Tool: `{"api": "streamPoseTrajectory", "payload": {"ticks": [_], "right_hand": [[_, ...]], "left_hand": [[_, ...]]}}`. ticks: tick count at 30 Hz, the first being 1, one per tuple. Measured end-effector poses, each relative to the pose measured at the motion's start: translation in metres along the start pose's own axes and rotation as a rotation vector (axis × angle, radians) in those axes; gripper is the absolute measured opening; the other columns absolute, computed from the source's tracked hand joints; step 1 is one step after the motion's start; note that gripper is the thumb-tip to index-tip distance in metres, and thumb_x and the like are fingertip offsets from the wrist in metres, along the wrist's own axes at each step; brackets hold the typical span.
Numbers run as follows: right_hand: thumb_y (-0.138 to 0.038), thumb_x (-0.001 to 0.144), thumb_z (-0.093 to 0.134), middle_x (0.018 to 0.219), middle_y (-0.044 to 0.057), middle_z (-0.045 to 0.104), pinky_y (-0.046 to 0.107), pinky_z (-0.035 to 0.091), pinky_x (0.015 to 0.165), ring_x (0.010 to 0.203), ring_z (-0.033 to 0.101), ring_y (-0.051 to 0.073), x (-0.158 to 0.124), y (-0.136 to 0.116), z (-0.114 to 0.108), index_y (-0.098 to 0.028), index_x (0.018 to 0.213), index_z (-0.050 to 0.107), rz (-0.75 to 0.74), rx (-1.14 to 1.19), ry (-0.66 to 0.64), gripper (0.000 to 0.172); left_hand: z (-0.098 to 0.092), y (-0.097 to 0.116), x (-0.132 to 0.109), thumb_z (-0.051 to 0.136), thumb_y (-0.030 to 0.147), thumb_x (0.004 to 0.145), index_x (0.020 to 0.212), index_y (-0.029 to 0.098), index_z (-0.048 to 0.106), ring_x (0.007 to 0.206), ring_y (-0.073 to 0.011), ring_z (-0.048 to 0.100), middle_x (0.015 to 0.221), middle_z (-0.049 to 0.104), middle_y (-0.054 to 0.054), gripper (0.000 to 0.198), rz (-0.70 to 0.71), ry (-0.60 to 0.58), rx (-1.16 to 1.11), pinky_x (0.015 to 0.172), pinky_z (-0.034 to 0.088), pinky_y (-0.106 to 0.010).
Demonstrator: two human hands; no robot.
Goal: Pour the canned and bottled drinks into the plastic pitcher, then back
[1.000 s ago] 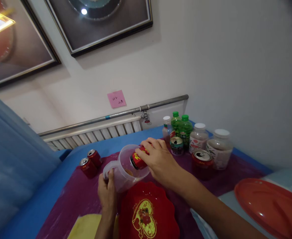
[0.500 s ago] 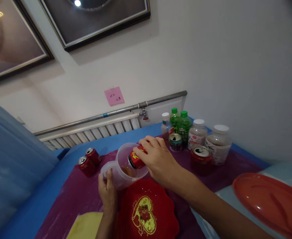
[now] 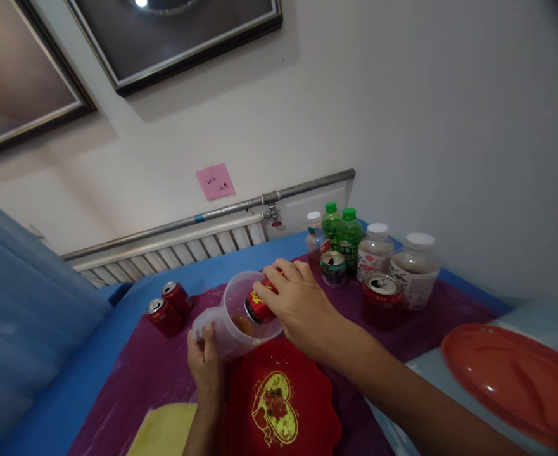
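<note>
My left hand (image 3: 206, 358) is closed around the handle of a translucent plastic pitcher (image 3: 228, 335), which leans over the table. Some brown liquid (image 3: 243, 325) lies inside it. My right hand (image 3: 300, 301) grips a red drink can (image 3: 259, 306) with yellow lettering, tipped so that its top end is down inside the pitcher's mouth. Whether liquid is running from the can I cannot make out. Just below the pitcher lies a red scalloped tray (image 3: 317, 392) with a gold heart print and a small patch of picture in its middle.
Two opened red cans (image 3: 164, 316) stand at left. At right are a wide red can (image 3: 382, 301), a small dark can (image 3: 333, 269), green bottles (image 3: 349, 237) and white-lidded jars (image 3: 416, 272). A yellow cloth (image 3: 162, 430) lies in front; an orange-red lid (image 3: 516, 380) is at far right.
Both hands hold nearly the same pose, with the can still tipped into the pitcher. The whole view has shifted slightly.
</note>
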State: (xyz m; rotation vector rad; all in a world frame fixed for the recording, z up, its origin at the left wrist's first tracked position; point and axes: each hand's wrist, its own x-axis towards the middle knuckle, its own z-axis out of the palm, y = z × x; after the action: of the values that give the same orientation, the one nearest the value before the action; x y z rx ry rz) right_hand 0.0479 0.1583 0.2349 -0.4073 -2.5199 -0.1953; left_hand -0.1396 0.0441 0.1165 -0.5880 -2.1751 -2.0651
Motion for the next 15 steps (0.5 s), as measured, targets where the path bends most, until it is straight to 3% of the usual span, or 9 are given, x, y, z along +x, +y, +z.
{"api": "streamPoseTrajectory", "payload": {"ticks": [15], "right_hand": [[-0.013,0.084,0.061,0.124,0.016,0.062,0.044,0.030,0.087,0.110,0.047,0.032,-0.0005,-0.0047,-0.0009,-0.014,0.115,0.064,0.004,-0.029,-0.051,0.031]], "left_hand": [[-0.0006,-0.0062,-0.0003,0.058,0.067,0.074,0.094,0.018,0.063,0.081,-0.0214,0.057,0.087,0.065,-0.003,0.053,0.021,-0.033,-0.015,0.076,0.045,-0.034]]}}
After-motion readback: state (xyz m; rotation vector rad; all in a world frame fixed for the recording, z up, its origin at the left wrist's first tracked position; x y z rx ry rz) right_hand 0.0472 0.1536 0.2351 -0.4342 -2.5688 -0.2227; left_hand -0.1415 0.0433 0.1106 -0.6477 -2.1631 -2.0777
